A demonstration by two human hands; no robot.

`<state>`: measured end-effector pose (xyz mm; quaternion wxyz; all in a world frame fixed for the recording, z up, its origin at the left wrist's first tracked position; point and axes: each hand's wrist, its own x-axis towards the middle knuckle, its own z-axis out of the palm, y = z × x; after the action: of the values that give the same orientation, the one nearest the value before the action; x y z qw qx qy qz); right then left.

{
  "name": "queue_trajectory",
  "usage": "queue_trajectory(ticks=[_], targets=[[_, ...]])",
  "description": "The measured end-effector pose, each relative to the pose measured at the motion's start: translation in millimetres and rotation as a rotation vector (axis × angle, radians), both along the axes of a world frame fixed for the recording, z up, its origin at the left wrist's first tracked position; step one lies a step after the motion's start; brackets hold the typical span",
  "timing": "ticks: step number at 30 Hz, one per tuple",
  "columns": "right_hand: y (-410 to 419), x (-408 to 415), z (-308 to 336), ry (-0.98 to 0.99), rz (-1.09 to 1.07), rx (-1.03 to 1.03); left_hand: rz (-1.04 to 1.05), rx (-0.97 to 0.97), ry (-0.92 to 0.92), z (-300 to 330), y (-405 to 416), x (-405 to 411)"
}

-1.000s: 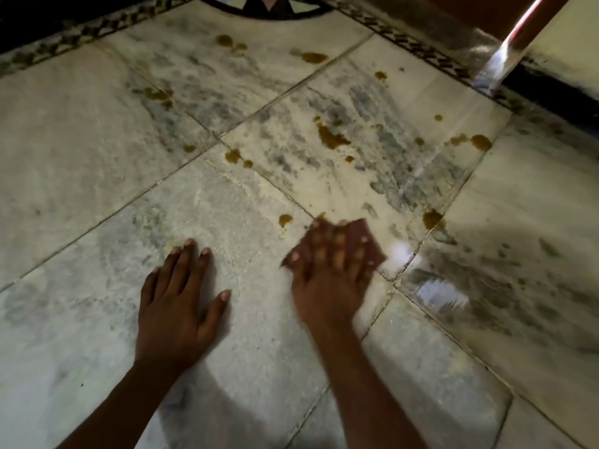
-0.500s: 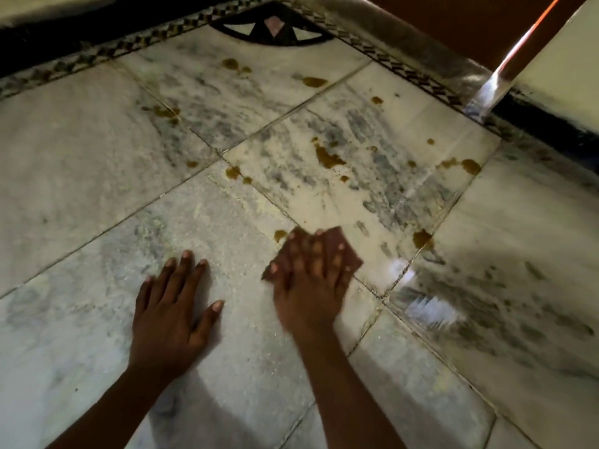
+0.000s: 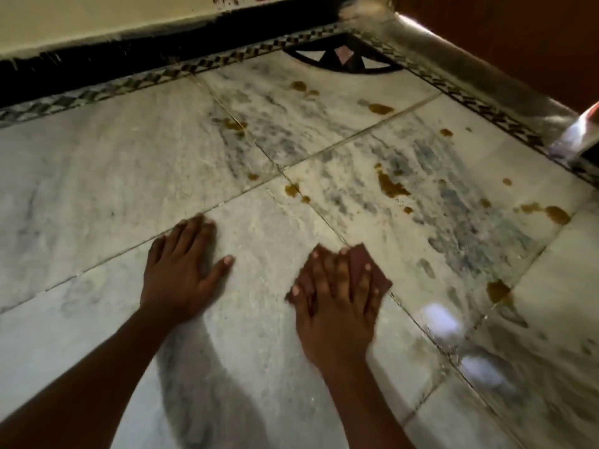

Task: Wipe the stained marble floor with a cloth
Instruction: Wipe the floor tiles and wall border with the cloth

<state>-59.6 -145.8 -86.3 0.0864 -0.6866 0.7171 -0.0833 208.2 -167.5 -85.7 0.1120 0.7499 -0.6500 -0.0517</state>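
On the near white marble floor (image 3: 275, 367), our right hand (image 3: 337, 306) presses a dark red cloth (image 3: 358, 259) flat, fingers straight. Our left hand (image 3: 181, 270) rests palm-down left of it, holding nothing.

no legible text, labels, numbers or signs on the marble floor (image 3: 97, 189)

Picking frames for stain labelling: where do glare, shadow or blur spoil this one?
Head view: white glare patches on the marble floor right of the right hand; soft shadow beside the left forearm; motion blur smears the lower-right tiles; brown stains read clearly.
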Motion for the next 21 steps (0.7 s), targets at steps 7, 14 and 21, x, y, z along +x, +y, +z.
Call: queue_trajectory(ticks=[7, 14, 21], targets=[[-13, -58, -3, 0.084, -0.302, 0.023, -0.021, 0.041, -0.067, -7, -4, 1], [-61, 13, 9, 0.043, 0.163, -0.010, 0.003, 0.055, -0.005, 1, -5, 3], [-55, -58, 7, 0.105, -0.085, 0.091, 0.002, 0.075, -0.002, -3, -5, 1]])
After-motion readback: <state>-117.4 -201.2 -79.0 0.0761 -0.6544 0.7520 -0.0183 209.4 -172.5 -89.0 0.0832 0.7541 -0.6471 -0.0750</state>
